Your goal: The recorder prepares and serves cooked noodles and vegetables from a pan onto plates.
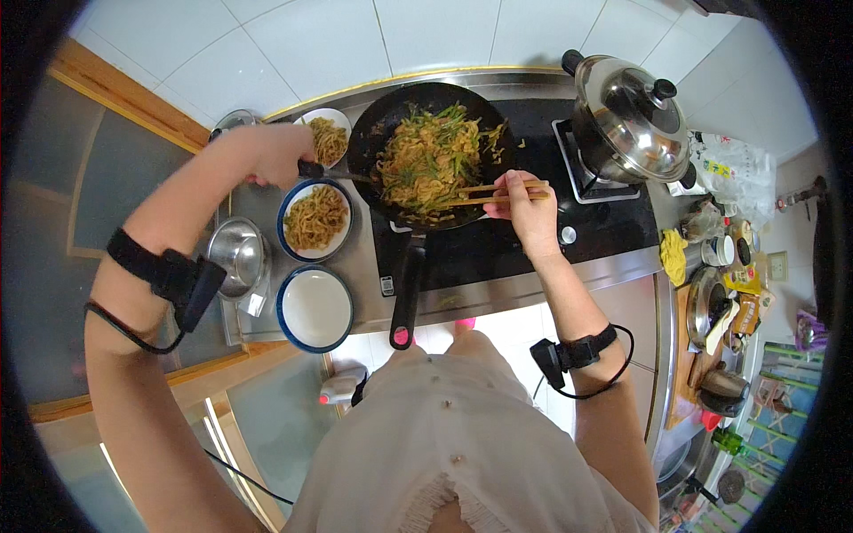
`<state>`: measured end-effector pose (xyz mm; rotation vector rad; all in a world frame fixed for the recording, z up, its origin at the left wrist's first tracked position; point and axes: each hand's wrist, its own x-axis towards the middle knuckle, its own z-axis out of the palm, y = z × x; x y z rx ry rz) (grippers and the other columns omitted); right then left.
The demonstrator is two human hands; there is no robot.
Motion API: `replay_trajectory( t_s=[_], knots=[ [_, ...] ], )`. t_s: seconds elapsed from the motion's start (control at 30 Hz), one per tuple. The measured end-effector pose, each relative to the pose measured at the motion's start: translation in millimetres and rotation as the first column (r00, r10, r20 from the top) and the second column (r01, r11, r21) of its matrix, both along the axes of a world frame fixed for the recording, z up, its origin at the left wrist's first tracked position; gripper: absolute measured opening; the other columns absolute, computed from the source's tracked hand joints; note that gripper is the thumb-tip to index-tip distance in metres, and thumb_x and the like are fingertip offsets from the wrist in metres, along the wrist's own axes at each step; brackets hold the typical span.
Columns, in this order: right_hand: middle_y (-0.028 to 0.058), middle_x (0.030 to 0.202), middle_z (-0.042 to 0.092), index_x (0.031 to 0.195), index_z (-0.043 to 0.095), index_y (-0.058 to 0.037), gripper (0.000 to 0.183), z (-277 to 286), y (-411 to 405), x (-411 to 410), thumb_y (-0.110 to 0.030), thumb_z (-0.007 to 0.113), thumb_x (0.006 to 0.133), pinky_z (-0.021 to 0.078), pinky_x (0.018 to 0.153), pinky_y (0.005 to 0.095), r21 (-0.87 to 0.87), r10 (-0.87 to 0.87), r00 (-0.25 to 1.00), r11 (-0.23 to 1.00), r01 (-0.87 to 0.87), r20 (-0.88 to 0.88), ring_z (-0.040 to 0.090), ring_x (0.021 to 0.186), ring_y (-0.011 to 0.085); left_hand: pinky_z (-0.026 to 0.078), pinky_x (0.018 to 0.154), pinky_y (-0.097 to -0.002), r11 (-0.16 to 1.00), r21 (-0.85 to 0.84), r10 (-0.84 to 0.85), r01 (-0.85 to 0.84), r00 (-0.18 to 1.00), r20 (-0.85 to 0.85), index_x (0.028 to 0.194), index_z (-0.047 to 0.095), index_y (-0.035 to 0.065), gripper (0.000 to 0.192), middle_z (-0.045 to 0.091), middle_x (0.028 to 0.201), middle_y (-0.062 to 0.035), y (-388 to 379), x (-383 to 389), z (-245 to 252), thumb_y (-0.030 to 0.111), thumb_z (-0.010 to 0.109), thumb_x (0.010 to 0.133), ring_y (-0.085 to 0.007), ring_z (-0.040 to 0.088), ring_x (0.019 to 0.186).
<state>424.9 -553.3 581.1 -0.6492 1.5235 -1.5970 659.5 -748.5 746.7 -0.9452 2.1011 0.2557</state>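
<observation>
My left hand [274, 153] grips the black handle of a turner [310, 170], whose far end reaches under the noodles at the left side of a black wok [366, 120]. My right hand [532, 212] holds a pair of wooden chopsticks [481, 199], tips in the stir-fried noodles with green vegetable pieces [430, 156]. Left of the wok are a white bowl of noodles [328, 140], partly behind my left hand, and a blue-rimmed bowl of noodles [316, 220]. A second blue-rimmed bowl [314, 310], nearer me, shows only its white inside. The wok's handle [408, 286] points towards me.
A lidded steel pot [623, 120] stands on the right burner of the black cooktop [466, 260]. A steel bowl [236, 256] sits at the left. On the right counter are a yellow cloth [673, 256], jars [718, 250], a pot lid [705, 306] and a cutting board [681, 393].
</observation>
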Motion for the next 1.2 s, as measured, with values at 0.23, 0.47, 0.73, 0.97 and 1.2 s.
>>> replay_trajectory(
  t_s=[0.23,0.47,0.73,0.97,1.2],
  knots=[
    [0.0099,0.071,0.059,0.088,0.059,0.0038,0.029,-13.2,-20.6,-1.1,-0.023,0.049,0.095,0.0554,0.051,0.0276,-0.055,-0.02,0.996,0.998,0.016,-0.083,0.063,0.056,0.019,0.041,0.038,-0.0327,0.971,0.125,0.23,-0.202,0.935,-0.272,0.094,0.065,0.0006,0.024,0.059,0.062,-0.0122,18.4,35.9,-47.6,0.009,0.063,0.071,-0.0213,0.056,0.046],
    [0.0078,0.071,0.06,0.09,0.061,0.0051,0.028,0.1,-19.1,3.1,-0.02,0.05,0.094,0.0536,0.053,0.0245,-0.06,-0.021,0.979,0.998,0.009,-0.203,0.062,0.056,0.014,0.033,0.034,-0.0267,0.501,0.681,0.839,-0.534,0.494,-0.229,0.065,0.057,-0.0001,0.008,0.052,0.055,-0.0062,42.3,69.5,-71.3,0.004,0.059,0.071,-0.0109,0.047,0.041],
    [0.0075,0.074,0.064,0.089,0.063,0.0045,0.028,4.5,-40.5,10.7,-0.022,0.054,0.093,0.0522,0.056,0.0229,-0.031,0.134,0.855,0.985,-0.172,-0.501,0.064,0.059,0.0148,0.03,0.033,-0.0235,0.478,0.748,0.871,-0.46,0.355,-0.338,0.066,0.056,0.0013,0.006,0.05,0.052,-0.0029,70.4,77.2,-83.3,0.0,0.06,0.069,-0.0089,0.044,0.038],
    [0.0076,0.067,0.063,0.089,0.063,0.005,0.029,23.9,-39.0,-11.2,-0.021,0.05,0.094,0.051,0.053,0.0242,-0.09,0.166,0.894,0.971,-0.222,-0.417,0.063,0.058,0.0126,0.03,0.032,-0.0231,0.438,0.757,0.899,-0.485,0.236,-0.369,0.065,0.057,0.0003,0.007,0.049,0.051,-0.0025,94.0,72.1,-62.6,0.001,0.062,0.069,-0.0083,0.044,0.037],
    [0.0099,0.067,0.063,0.085,0.063,0.0051,0.028,73.8,-44.1,-32.9,-0.02,0.052,0.092,0.0513,0.052,0.0241,-0.095,0.226,0.867,0.95,-0.296,-0.444,0.064,0.057,0.014,0.03,0.032,-0.0235,0.442,0.739,0.894,-0.508,0.178,-0.412,0.071,0.059,-0.0026,0.002,0.052,0.053,-0.0045,105.5,56.1,-20.8,-0.001,0.061,0.07,-0.0095,0.045,0.037]
  ],
)
